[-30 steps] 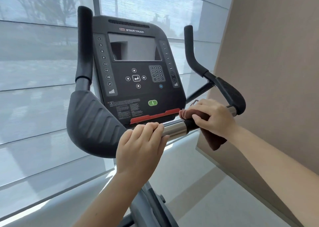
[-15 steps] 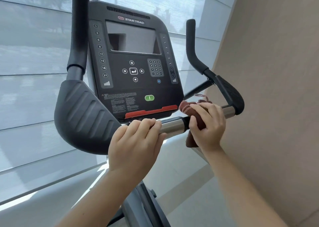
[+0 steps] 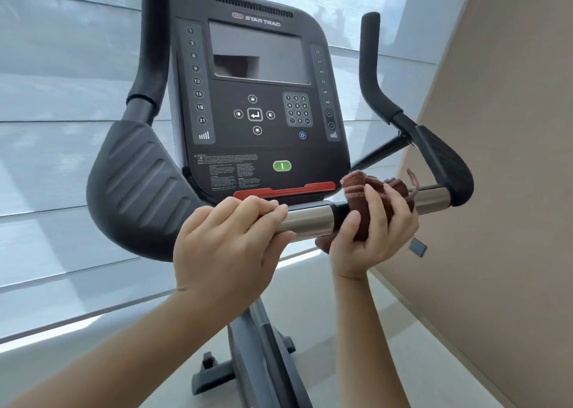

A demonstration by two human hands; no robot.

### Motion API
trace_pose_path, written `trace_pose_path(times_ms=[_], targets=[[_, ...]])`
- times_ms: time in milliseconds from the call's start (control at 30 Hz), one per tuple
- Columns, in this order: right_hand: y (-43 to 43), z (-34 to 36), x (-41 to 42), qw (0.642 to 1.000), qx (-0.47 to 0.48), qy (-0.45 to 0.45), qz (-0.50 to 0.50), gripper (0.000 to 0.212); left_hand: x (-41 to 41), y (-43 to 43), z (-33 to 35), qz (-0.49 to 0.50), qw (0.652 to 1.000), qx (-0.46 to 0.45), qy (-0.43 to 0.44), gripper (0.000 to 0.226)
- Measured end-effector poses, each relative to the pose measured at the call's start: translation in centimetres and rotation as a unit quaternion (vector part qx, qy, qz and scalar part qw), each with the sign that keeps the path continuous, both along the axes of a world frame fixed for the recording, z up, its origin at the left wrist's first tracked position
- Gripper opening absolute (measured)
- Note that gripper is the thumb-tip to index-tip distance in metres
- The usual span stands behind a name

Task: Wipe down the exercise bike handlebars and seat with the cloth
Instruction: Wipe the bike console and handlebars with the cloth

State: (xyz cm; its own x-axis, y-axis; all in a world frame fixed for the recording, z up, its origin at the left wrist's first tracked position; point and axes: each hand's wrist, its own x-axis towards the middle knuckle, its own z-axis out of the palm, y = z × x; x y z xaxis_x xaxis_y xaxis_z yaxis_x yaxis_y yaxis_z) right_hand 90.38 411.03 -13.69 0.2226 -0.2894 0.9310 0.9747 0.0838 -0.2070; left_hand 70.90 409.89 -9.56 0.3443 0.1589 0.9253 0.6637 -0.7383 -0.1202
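The exercise bike's handlebar (image 3: 305, 220) runs across the middle, a black bar with shiny metal sections. My left hand (image 3: 229, 243) grips the bar just left of the centre metal sleeve. My right hand (image 3: 372, 231) is wrapped from below around the bar, holding a reddish-brown cloth (image 3: 359, 190) bunched over the black section between the two metal sleeves. Black padded elbow rests sit at the left (image 3: 139, 190) and right (image 3: 446, 166), with upright grips above them. The seat is out of view.
The black console (image 3: 257, 97) with screen and keypad stands right behind the bar. A beige wall (image 3: 511, 190) lies close on the right. Windows with blinds fill the back and left. The bike's post and base foot (image 3: 214, 373) stand on a pale floor below.
My right hand has turned from lying over the top of the bar to gripping it from underneath, with the cloth now bunched on top. The left hand keeps its grip.
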Motion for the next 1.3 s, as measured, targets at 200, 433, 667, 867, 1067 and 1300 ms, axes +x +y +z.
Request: trace_pose_path(times_ms=[200, 433, 667, 867, 1067, 1300], targets=[[-0.8, -0.4, -1.2, 0.996, -0.052, -0.059, 0.028, 0.027, 0.0, 0.0, 0.0, -0.001, 1.000, 0.002, -0.001, 0.018], [-2.5, 0.8, 2.3, 0.991, -0.124, -0.048, -0.026, 0.026, 0.0, 0.0, 0.0, -0.017, 1.000, -0.011, -0.008, 0.018], [-3.0, 1.3, -0.9, 0.984, -0.173, -0.015, -0.033, 0.028, -0.2, 0.2, 0.0, -0.037, 0.997, -0.075, 0.005, 0.022], [-3.9, 2.2, 0.1, 0.969, -0.243, -0.008, -0.042, 0.029, -0.6, -1.0, 0.8, -0.054, 0.981, -0.186, -0.012, 0.015], [-4.8, 3.2, 2.4, 0.956, -0.289, -0.022, -0.033, 0.032, 0.6, -1.7, 2.7, -0.042, 0.972, -0.232, 0.000, 0.013], [-5.7, 4.2, 8.6, 0.945, -0.326, -0.022, 0.020, 0.030, 7.6, -2.5, 2.7, -0.064, 0.968, -0.235, 0.060, 0.023]])
